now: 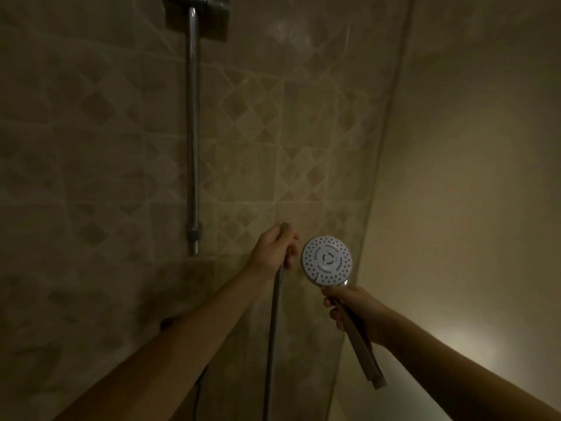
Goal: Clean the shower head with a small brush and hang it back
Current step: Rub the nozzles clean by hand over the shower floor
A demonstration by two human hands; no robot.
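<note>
My right hand (pixel 353 308) grips the chrome handle of the shower head (pixel 327 260), whose round white face with many small holes is turned towards me. The handle's lower end sticks out below my hand, with no hose attached to it. To the left, my left hand (pixel 274 250) is closed around the top end of the metal shower hose (pixel 271 335), which hangs straight down. The hose's end fitting pokes out above my fingers. The two hands are close together in front of the tiled wall. No brush is visible.
A vertical chrome shower rail (pixel 192 132) is fixed to the patterned tile wall (pixel 91 147) at upper left, with a dark bracket (pixel 197 13) at its top. A plain beige wall (pixel 470 177) meets the tiles in a corner on the right. The light is dim.
</note>
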